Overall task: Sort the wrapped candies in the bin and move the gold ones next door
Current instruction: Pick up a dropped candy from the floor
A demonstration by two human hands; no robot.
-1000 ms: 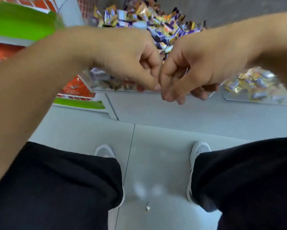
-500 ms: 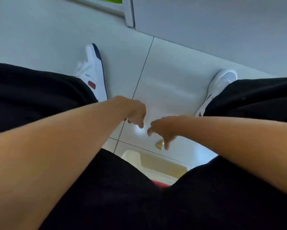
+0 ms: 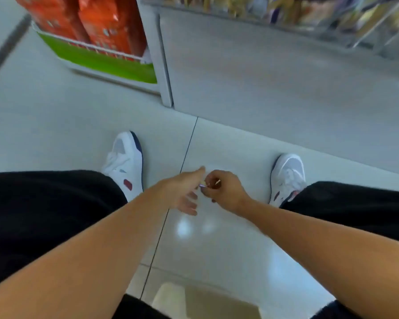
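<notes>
head view: the right hand (image 3: 225, 191) is curled, pinching a small candy (image 3: 213, 183) whose colour is too blurred to tell, low over the floor (image 3: 240, 238) between two white shoes (image 3: 125, 162). the left hand (image 3: 182, 192) is beside it, fingers loosely spread. the bin (image 3: 332, 17) sits blurred at top.

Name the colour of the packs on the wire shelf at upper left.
Orange packs, above a green shelf front; the head view shows them.

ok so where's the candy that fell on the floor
In the head view, a small wrapped candy is pinched in the right hand, low between the two shoes, the left hand alongside.
</notes>
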